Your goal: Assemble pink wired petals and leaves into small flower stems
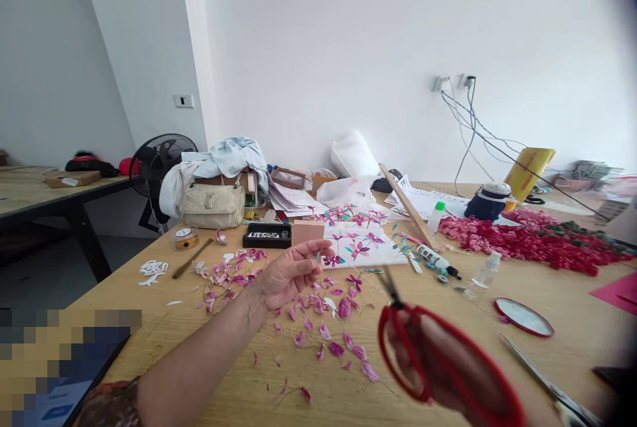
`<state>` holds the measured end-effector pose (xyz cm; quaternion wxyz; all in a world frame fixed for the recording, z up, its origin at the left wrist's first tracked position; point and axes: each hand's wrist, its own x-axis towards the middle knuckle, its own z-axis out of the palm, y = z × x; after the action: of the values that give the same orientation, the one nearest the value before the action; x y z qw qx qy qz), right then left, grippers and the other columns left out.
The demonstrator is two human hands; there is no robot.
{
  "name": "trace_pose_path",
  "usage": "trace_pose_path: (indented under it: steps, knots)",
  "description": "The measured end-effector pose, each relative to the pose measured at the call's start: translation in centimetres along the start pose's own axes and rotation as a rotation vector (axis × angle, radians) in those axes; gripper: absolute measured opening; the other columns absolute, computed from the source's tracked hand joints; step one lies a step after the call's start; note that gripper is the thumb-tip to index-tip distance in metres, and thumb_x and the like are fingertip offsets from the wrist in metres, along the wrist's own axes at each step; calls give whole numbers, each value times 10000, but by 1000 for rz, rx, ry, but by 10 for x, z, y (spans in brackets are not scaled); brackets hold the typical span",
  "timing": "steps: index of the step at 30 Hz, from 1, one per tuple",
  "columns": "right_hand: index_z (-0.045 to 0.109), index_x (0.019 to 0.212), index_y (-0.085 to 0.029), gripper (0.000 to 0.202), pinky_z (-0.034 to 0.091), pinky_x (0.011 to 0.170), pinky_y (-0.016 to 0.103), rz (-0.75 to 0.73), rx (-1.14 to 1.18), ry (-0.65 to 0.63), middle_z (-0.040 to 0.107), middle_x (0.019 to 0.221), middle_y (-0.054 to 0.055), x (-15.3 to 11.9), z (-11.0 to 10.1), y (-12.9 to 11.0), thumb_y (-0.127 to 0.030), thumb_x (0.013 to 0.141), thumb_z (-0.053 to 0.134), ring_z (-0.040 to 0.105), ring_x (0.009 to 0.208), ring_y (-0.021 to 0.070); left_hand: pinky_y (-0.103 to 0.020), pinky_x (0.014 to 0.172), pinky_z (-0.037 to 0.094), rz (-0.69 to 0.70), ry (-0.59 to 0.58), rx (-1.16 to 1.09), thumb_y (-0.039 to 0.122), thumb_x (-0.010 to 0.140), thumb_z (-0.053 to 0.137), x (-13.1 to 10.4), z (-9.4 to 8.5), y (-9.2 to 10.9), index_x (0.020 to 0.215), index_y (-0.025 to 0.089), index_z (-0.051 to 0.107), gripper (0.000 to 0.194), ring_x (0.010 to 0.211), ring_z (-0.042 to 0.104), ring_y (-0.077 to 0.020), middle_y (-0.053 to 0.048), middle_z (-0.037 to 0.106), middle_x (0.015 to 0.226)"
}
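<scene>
Two hands show in the head view. The left hand (288,278) is raised over the table (199,374), thumb and forefinger seemingly pinching a thin greenish stem (318,256), probably because so slight a piece needs a fingertip grip. Whether the nearest purple flower (333,260) belongs to it or lies on the white sheet (393,256) behind, I cannot tell. The right hand (405,347) is wrapped around red-handled scissors (421,354), blades pointing away, likely to keep them ready; blur hides how far they part. Loose pink petals (336,349) lie scattered within easy reach, while the sheet perhaps keeps the assembled flowers (358,250) apart from them.
</scene>
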<state>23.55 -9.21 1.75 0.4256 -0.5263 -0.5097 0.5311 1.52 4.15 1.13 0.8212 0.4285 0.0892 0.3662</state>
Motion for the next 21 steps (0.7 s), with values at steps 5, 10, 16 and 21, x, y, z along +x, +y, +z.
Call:
trace_pose_path:
  steps: [5, 10, 16, 21]
  knots:
    - [578, 879, -174, 394, 134, 368, 161, 56, 292, -214, 543, 671, 28, 11, 56, -15, -541, 735, 558, 449, 463, 74, -65, 541, 454, 1, -46, -13, 147, 585, 757, -4, 7, 3, 1045, 133, 616, 482, 563, 499, 4, -48, 604, 1023]
    - [571, 866, -155, 344, 95, 349, 152, 82, 408, -256, 536, 700, 17, 27, 58, -21, -479, 751, 571, 466, 459, 48, -65, 508, 443, -6, -43, 14, 142, 573, 762, -6, 10, 5, 1044, 148, 620, 492, 531, 478, 10, -41, 606, 1013]
    - [564, 840, -140, 318, 96, 327, 144, 56, 462, -322, 504, 621, -10, 33, 58, -23, -451, 770, 569, 473, 425, 48, -49, 555, 448, -28, -72, 7, 138, 558, 771, -4, 10, 0, 1036, 148, 625, 500, 531, 494, 22, -42, 610, 1007]
    - [561, 816, -135, 362, 96, 321, 135, 85, 482, -337, 506, 605, -8, 35, 58, -25, -495, 781, 544, 466, 427, 46, -48, 550, 440, -48, -74, 8, 141, 547, 774, -4, 13, -2, 1021, 156, 634, 494, 540, 502, 17, -34, 613, 999]
